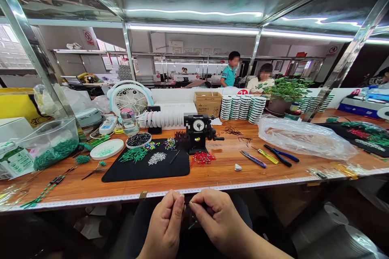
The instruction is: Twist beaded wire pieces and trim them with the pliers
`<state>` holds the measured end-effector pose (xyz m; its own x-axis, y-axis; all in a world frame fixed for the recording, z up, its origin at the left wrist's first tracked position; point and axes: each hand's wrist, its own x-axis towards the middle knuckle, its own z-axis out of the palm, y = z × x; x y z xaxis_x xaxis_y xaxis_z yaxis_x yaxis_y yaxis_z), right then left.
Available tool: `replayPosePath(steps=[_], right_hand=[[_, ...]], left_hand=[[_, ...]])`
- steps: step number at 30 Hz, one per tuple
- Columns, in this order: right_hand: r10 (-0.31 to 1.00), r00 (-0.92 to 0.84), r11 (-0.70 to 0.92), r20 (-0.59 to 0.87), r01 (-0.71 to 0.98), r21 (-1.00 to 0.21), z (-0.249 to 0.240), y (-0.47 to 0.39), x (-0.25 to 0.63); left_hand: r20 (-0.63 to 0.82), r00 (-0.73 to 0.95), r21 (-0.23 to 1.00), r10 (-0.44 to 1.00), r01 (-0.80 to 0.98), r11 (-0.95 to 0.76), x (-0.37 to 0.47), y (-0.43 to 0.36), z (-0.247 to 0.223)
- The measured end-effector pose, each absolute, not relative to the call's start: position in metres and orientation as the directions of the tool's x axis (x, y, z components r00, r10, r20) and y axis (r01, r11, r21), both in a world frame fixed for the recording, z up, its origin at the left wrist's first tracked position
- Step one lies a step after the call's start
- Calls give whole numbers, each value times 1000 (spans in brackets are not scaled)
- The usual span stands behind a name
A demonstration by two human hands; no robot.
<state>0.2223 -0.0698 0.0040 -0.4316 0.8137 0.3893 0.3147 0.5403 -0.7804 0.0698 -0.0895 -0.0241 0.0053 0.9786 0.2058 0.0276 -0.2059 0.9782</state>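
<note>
My left hand point(168, 222) and my right hand point(215, 216) are close together in front of the table edge, just above my lap. Each has its thumb pressed against the forefinger in a pinch. A thin cord seems to run between the fingertips, mostly hidden by them. Its green end point(192, 225) hangs below, near the right hand. Beyond the hands, a black mat point(127, 173) carries green cord pieces point(133, 154), small silvery beads point(157, 158) and multicoloured beads point(170, 143). Red cord pieces point(203, 158) lie beside the mat, below a black hand-cranked winder point(196, 131) with a dial.
A measuring tape point(103, 197) runs along the table's front edge. Pliers point(277, 154), a yellow-handled tool point(268, 156) and a blue cutter point(253, 159) lie right. Behind stand a fan point(130, 99), stacked spools point(235, 107) and a plant point(282, 89). Several people are further back.
</note>
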Motion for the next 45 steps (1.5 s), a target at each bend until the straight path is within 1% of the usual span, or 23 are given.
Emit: replayPosePath(steps=[2,5,10,12,15,17,19,21,23,24,25,26,28,29,30,31,32,34,37,39,42,45], right_hand=[[822,-439,498,363,247,-831,4,-67,222],[839,-427,437,336,163,-884,2,-62,224],[866,-406,360,292,102,-927,-1,-59,228],[862,-429,335,269,84,-939,1,-58,230],[832,-505,321,229,102,-941,3,-56,235],[815,-546,330,193,164,-929,4,-53,242],[842,-505,366,189,277,-888,6,-50,250],[880,-396,421,262,396,-816,8,-49,255],[879,-327,464,345,432,-773,10,-50,254],[873,-337,471,352,401,-786,11,-52,252],[868,-373,455,328,336,-824,11,-54,248],[862,-425,405,276,250,-879,10,-56,243],[823,-548,226,150,73,-971,6,-59,234],[796,-598,131,96,15,-991,2,-59,230],[776,-628,67,60,-13,-998,-1,-60,227],[772,-635,47,40,-6,-999,-4,-60,225],[781,-623,71,38,27,-997,-7,-60,224],[811,-579,201,85,138,-970,-10,-61,225],[810,-555,393,190,273,-878,-10,-64,227],[801,-552,456,230,315,-832,-9,-65,227],[818,-526,450,231,337,-827,-7,-66,227],[864,-480,330,150,316,-889,-5,-66,227]], left_hand=[[207,-28,978,978,-26,-207,71,-91,-22],[150,-67,983,986,-101,-156,74,-93,-18],[32,-41,964,999,-261,-42,79,-94,-13],[9,-31,958,999,-286,-18,79,-94,-12],[12,-33,966,999,-258,-20,74,-93,-9],[8,-27,975,1000,-220,-14,70,-91,-5],[-7,-11,986,1000,-169,5,66,-89,-1],[-16,15,993,1000,-114,18,64,-88,2],[-10,28,999,1000,-52,11,65,-88,3],[5,32,1000,999,-5,-5,66,-89,3],[30,40,998,999,54,-32,67,-89,2],[62,53,990,997,120,-68,67,-90,1],[115,100,958,988,251,-137,68,-90,0],[126,125,937,984,311,-159,68,-90,0],[124,143,916,982,365,-169,68,-90,0],[116,157,894,981,413,-172,67,-90,0],[106,165,873,981,458,-171,66,-89,0],[94,178,832,979,526,-176,65,-89,0],[112,188,779,976,593,-204,65,-91,-5],[137,194,741,971,631,-231,66,-93,-9],[161,212,684,964,680,-264,65,-88,-11],[224,149,556,963,792,-252,55,-64,-2]])
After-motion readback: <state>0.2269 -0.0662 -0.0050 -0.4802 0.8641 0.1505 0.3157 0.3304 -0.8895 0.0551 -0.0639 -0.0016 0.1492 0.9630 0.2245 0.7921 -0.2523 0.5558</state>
